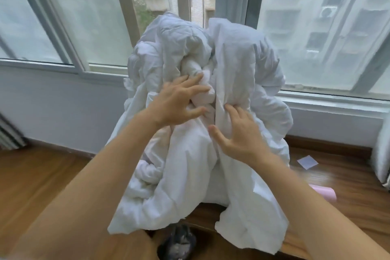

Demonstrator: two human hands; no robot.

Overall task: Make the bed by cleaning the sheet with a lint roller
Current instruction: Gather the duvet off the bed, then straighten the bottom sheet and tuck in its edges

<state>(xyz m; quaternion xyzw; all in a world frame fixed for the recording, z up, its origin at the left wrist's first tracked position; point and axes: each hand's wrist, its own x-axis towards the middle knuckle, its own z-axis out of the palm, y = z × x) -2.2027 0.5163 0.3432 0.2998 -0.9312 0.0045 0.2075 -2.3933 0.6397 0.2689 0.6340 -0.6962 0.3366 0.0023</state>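
— Wooden window ledge [52,175] under big sliding windows [316,38], head view. What's piled on it?

— A bunched white quilt [242,65], heaped upright against the glass at centre, its near edges hanging off the ledge.

— And the hands?

— Left hand [179,101] presses into the folds with fingers spread, gripping nothing. Right hand [240,135], just beside it, lies flat on the cloth, fingers straight.

— Anything else?

— A pink roll [325,193] lies on the ledge at right, partly behind the quilt; a paper sheet [307,161] lies farther back.

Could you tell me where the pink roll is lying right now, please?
In the head view, the pink roll lies low on the right on the wooden ledge, partly hidden behind the white quilt, below a white paper.
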